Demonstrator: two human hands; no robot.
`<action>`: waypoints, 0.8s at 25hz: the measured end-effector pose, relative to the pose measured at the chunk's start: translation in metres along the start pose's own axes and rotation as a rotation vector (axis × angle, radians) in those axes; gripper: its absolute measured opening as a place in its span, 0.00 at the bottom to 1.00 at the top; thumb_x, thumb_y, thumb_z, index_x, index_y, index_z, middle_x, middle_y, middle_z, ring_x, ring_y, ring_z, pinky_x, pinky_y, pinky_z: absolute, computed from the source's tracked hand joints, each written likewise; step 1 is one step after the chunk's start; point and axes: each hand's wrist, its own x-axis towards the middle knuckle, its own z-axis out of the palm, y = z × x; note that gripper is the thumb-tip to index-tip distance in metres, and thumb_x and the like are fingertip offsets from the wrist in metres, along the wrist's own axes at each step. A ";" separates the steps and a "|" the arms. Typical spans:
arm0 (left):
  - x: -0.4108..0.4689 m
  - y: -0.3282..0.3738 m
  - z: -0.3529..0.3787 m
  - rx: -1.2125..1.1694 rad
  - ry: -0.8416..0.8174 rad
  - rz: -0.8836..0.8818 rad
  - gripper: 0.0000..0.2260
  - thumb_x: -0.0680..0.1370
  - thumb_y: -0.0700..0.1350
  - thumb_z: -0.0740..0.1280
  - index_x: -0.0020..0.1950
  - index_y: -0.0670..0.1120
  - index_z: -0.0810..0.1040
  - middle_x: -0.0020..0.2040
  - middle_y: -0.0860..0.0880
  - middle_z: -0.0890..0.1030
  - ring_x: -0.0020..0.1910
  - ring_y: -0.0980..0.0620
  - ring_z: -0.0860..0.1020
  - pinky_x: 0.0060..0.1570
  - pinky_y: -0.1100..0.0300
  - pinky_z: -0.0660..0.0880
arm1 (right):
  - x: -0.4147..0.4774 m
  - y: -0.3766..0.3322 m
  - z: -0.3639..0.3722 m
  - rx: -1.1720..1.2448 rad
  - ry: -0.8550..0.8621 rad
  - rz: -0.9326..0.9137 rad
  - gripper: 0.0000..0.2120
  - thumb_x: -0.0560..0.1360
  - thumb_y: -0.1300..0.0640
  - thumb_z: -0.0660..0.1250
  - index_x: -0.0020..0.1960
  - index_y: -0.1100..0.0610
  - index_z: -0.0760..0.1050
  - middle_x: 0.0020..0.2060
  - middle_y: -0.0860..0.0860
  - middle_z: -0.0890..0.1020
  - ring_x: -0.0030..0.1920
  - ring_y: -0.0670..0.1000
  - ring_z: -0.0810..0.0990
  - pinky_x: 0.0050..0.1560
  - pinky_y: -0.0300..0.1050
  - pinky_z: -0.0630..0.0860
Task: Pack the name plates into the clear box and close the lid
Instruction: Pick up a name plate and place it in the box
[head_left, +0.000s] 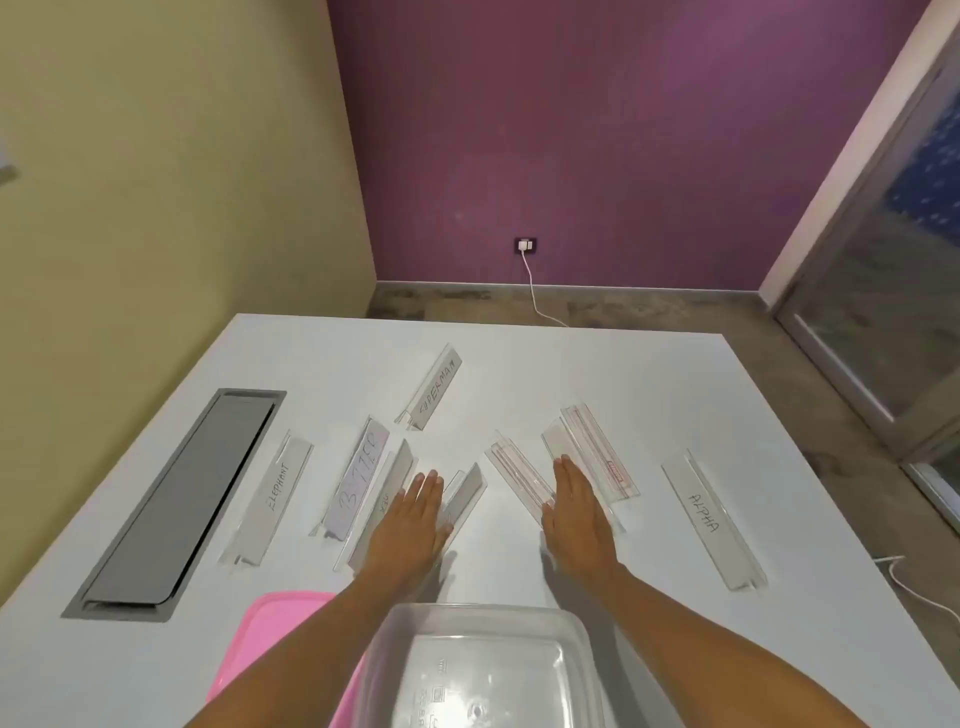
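Both hands flat, fingers extended and together, palms down over the white table (597, 374), gripping nothing. Left hand (410, 525) lies over the near ends of two unlabeled-looking plates, one partly reading "...EX" (392, 499) and a blank clear one (462, 499); contact vs hovering unclear. Right hand (576, 512) sits between a clear plate (514, 473) on its left and another clear plate with a small red label (597, 457) on its right, fingertips at their edges.

Other name plates are scattered on the table: ELEPHANT (272, 499) far left, BUTTER (358, 475) beside it, SUPERMAN (434, 389) farther back, ALPHA (711, 519) well to the right.

Clear box (483, 670) stands empty at the near edge between the forearms (open, no lid on it). Pink lid (270, 639) lies flat just left of the box, partly under the left forearm. Grey cable hatch (176, 499) is set in the table at the left.
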 end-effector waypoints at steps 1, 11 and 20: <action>0.005 0.001 0.003 0.008 -0.037 -0.002 0.27 0.82 0.53 0.48 0.76 0.42 0.42 0.78 0.45 0.44 0.77 0.48 0.44 0.76 0.54 0.45 | 0.005 0.002 0.005 -0.017 -0.020 0.021 0.27 0.81 0.57 0.54 0.76 0.61 0.48 0.76 0.54 0.56 0.76 0.50 0.54 0.75 0.42 0.57; 0.027 0.013 0.003 -0.008 -0.134 -0.154 0.23 0.78 0.36 0.55 0.73 0.45 0.58 0.41 0.45 0.71 0.46 0.41 0.79 0.39 0.52 0.72 | 0.016 0.023 0.030 0.014 -0.196 0.131 0.21 0.75 0.69 0.58 0.67 0.59 0.64 0.57 0.56 0.74 0.55 0.54 0.75 0.51 0.46 0.75; 0.026 0.009 0.001 -0.101 -0.022 -0.129 0.21 0.80 0.49 0.57 0.73 0.48 0.60 0.59 0.46 0.78 0.53 0.45 0.78 0.49 0.51 0.77 | 0.029 0.013 0.012 0.344 -0.024 0.445 0.16 0.76 0.66 0.53 0.58 0.57 0.74 0.47 0.59 0.83 0.46 0.60 0.80 0.46 0.51 0.74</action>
